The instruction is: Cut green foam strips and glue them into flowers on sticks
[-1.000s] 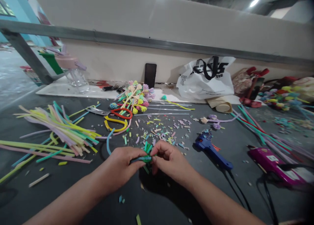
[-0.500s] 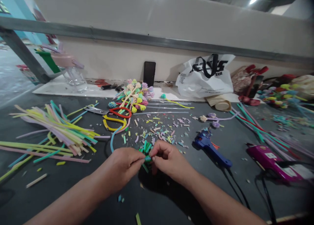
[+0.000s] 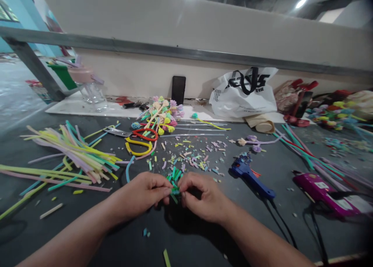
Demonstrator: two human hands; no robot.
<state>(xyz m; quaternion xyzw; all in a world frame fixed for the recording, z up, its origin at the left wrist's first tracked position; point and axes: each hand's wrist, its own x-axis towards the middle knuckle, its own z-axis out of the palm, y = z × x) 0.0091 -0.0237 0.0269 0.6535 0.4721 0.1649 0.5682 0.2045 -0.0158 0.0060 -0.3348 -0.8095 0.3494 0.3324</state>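
My left hand (image 3: 148, 191) is closed in a pinch, thumb against finger, at the left side of a small blue-green fuzzy pipe cleaner piece (image 3: 175, 191). From the other side, the fingertips of my right hand (image 3: 201, 193) pinch the same piece. Fingers hide most of its shape. Just beyond the fingertips lie short green pipe cleaner cuttings (image 3: 175, 173). A blue pipe cleaner (image 3: 128, 170) curves down to the back of my left hand. Scissors (image 3: 138, 145) with red and yellow handles lie farther off, to the left.
Long pastel pipe cleaners (image 3: 84, 154) are heaped at left. A blue glue gun (image 3: 253, 177) and a magenta device (image 3: 323, 191) with cords lie at right. Behind stand fuzzy flowers (image 3: 163, 113), a phone (image 3: 178, 89), a white bag (image 3: 244, 94) and a clear cup (image 3: 93, 94).
Both hands stay together at the small blue-green piece; the right fingers have curled slightly and the left fingers have shifted a little. The camera view has tilted slightly.
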